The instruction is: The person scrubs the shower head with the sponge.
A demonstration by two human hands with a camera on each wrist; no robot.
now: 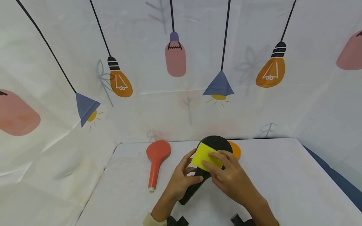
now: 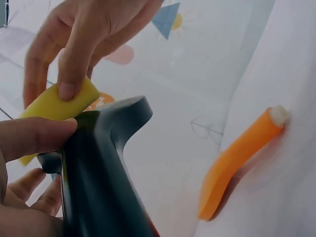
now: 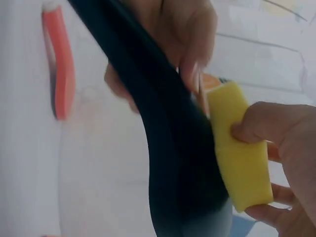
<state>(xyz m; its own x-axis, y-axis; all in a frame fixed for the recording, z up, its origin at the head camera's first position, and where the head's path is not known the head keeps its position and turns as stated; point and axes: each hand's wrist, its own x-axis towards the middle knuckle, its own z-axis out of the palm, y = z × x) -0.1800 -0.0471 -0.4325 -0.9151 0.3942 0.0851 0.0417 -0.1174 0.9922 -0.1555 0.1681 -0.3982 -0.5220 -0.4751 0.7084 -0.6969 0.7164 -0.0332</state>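
1. Over the white surface (image 1: 282, 179), between the person's two hands, is a dark paddle (image 3: 170, 128); a red paddle (image 1: 158, 151) lies to its left, and an orange thing (image 1: 236, 150) shows partly behind its head
2. From where I stand, the left hand (image 1: 181, 180) grips the dark paddle below the head, thumb across the near side, some fingers hidden behind
3. The right hand (image 1: 230, 174) pinches a yellow sponge (image 1: 201, 153) between thumb and fingers, and the sponge touches the paddle's broad end
4. I take the step in hand to be wiping that head; whether the sponge is rubbing or only resting, I cannot tell
5. Next, I'd say, the work calls for a steady left hold while the sponge is drawn over the head
6. The paddle's head points away from the person and rightward, its handle back toward the near left, so the long axis slants across the surface
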